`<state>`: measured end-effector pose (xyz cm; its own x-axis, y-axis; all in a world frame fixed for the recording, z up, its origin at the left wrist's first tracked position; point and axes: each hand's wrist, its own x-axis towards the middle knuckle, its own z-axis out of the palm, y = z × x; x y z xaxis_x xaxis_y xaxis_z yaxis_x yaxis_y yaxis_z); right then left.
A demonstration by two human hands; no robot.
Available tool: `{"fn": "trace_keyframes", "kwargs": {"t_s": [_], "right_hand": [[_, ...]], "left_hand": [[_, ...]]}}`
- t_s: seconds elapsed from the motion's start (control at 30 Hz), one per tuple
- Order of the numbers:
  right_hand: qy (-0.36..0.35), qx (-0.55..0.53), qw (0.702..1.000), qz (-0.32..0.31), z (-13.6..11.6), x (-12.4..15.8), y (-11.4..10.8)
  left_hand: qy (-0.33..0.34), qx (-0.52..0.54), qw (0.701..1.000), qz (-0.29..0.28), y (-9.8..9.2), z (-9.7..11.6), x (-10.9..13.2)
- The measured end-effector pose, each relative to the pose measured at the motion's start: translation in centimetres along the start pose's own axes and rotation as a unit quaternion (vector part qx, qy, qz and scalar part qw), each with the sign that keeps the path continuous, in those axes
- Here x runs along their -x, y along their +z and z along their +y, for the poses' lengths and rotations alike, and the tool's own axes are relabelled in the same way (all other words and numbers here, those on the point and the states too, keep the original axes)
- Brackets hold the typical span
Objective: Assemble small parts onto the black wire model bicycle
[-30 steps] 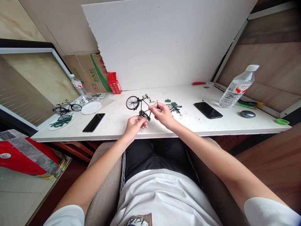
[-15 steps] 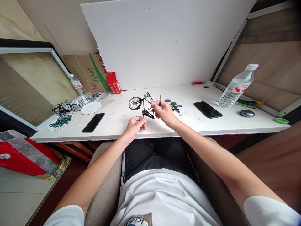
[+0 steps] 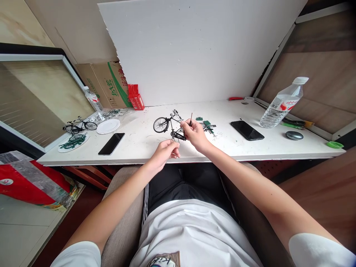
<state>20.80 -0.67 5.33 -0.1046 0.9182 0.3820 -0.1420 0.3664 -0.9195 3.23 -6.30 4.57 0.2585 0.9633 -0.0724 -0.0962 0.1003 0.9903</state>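
Observation:
A small black model bicycle [image 3: 174, 128] is held over the front middle of the white table, its spoked wheel to the left. My right hand [image 3: 194, 134] is closed on its right part, and a thin dark stick points up from between the fingers. Just below the pedal area, my left hand [image 3: 167, 151] has its fingers pinched together; whatever they hold is too small to name. Right of my right hand lie green and black parts [image 3: 208, 126].
A second model bicycle [image 3: 79, 126], green parts on a disc [image 3: 72, 142], a white plate [image 3: 108, 126] and a phone [image 3: 111, 144] lie left. Another phone [image 3: 247, 130], a water bottle [image 3: 283, 102] and a silver disc [image 3: 294, 135] are right. A red box [image 3: 136, 97] stands behind.
My left hand has moved slightly right and down, below the pedal area. The bicycle is tilted a little differently in my right hand. The whole view has shifted slightly.

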Motion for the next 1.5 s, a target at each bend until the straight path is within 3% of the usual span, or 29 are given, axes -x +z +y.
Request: {"fn": "trace_keyframes", "kwargs": {"t_s": [0.13, 0.3, 0.33, 0.47, 0.57, 0.77, 0.87, 0.97, 1.03, 1.23, 1.5], "right_hand": [[-0.029, 0.055, 0.998, 0.005, -0.8, 0.1, 0.0], [-0.080, 0.157, 0.984, 0.030, -0.5, 0.3, 0.0], [-0.084, 0.170, 0.981, 0.033, -0.4, 0.5, 0.0], [-0.095, 0.203, 0.974, 0.028, -0.1, 1.3, 0.7], [-0.092, 0.214, 0.972, 0.019, -0.2, 2.1, 1.4], [-0.082, 0.221, 0.972, 0.000, -0.7, 2.4, 1.7], [-0.071, 0.227, 0.970, -0.051, -1.4, 2.4, 1.4], [-0.081, 0.214, 0.972, -0.053, -2.3, 2.5, 1.0], [-0.079, 0.210, 0.973, -0.053, -2.7, 2.4, 0.6], [-0.074, 0.209, 0.966, -0.129, -3.8, 1.7, -0.9], [-0.076, 0.164, 0.981, -0.072, -4.4, 0.5, -1.4]], "left_hand": [[0.028, -0.064, 0.998, 0.009, 0.0, 0.4, 0.1], [0.074, -0.201, 0.973, -0.088, -0.1, 1.3, 0.9], [0.095, -0.217, 0.969, -0.073, 0.0, 1.4, 1.2], [0.221, -0.256, 0.935, 0.108, 0.1, 1.4, 1.5], [0.259, -0.250, 0.920, 0.155, -0.2, 1.1, 1.1], [0.199, -0.232, 0.944, 0.128, -0.6, 1.2, 1.0], [0.179, -0.172, 0.962, 0.117, -0.9, 1.6, 0.6], [0.165, -0.098, 0.976, 0.098, -1.5, 2.2, -0.1], [0.156, -0.066, 0.982, 0.086, -1.9, 2.7, -0.4], [0.164, -0.033, 0.984, 0.066, -2.5, 3.3, -0.3], [0.175, -0.039, 0.982, 0.061, -2.4, 3.3, -0.3]]}}
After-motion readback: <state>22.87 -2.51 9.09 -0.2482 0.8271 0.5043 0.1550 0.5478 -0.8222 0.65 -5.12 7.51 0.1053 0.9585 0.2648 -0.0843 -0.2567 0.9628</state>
